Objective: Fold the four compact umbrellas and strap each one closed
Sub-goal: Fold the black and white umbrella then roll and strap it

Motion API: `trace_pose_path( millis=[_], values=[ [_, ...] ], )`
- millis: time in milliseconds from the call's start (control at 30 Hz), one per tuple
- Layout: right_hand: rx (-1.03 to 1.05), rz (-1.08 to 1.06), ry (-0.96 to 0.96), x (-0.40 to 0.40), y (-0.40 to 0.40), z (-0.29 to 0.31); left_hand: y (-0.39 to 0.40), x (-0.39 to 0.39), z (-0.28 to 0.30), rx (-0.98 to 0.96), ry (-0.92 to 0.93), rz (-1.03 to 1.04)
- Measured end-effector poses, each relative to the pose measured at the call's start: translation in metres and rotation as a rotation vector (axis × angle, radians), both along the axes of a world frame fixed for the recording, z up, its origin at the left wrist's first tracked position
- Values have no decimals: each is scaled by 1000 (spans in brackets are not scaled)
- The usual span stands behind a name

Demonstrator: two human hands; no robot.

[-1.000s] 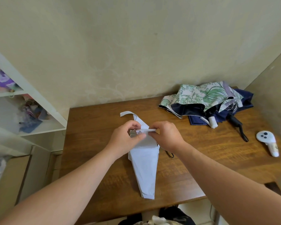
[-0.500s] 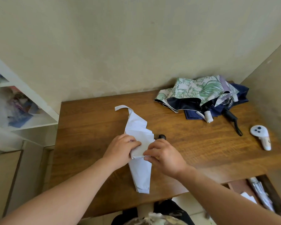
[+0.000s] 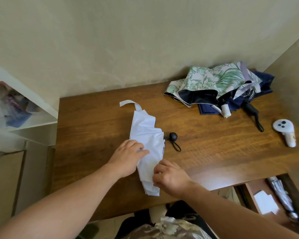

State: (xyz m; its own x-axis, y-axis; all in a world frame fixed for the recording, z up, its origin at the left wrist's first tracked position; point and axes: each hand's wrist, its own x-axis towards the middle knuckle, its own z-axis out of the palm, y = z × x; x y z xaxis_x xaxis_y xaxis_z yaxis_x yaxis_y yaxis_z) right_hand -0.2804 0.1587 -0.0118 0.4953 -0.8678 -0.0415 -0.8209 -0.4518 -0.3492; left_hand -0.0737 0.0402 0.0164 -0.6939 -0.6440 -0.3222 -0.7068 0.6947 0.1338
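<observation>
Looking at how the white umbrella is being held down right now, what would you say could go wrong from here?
1. The strap lies loose at the far end of the white umbrella, away from both hands, so the pleats may spring open when one hand lets go to fetch it.
2. Only the left hand and right hand at the near end hold the fabric; the wider far folds may bunch unevenly.
3. The black handle sticks out sideways and could roll the bundle.

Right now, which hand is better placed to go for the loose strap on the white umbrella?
Probably the left hand: it rests flat on the white umbrella nearer the strap; the right hand pinches folds at the near end.
</observation>
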Motion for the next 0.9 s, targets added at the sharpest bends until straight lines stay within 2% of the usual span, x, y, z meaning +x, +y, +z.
trace_pose_path(
  millis=[167,367,433,533,600,633,700,767,900],
  values=[
    [38,45,110,11,2,-10,-9,-22,-8,8,64,77],
    [96,158,256,24,3,-23,-9,-42,-22,64,-42,3],
    [168,146,283,22,2,-30,-4,-40,-27,44,-71,-22],
    [357,147,225,16,-4,-28,2,-33,-36,50,-110,-44],
    [518,-28,90,9,-15,-21,6,-29,-42,58,-138,-59],
    [511,-142,11,6,-22,-17,7,-28,-45,64,-144,-64],
    [283,-333,-85,-7,-40,-19,9,-27,-49,58,-137,-70],
    [241,-411,-41,-20,-56,-19,12,-25,-52,41,-131,-83],
    [454,-309,153,-31,-69,-15,17,-17,-60,-18,-128,-129]
  ],
)
